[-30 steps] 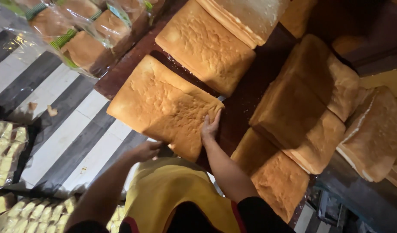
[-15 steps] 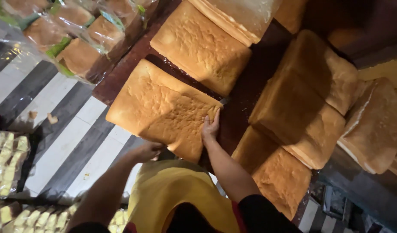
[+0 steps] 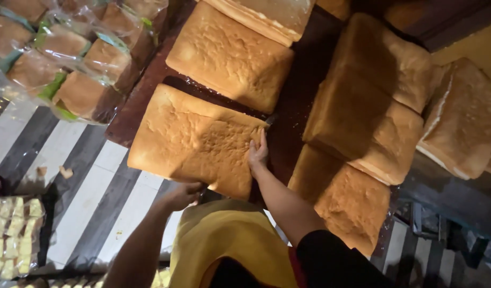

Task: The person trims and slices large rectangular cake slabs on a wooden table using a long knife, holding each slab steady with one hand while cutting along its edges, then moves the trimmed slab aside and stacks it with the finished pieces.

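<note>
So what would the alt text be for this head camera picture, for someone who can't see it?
Seen from above, a person's right hand presses on the edge of a large golden slab of bread on a dark board, while the left hand grips its near edge. More slabs lie around, with bagged loaves at upper left.

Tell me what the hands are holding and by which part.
Both hold the big square loaf: right hand flat against its right edge, left hand at its near bottom edge. The grip there is hidden.
</note>
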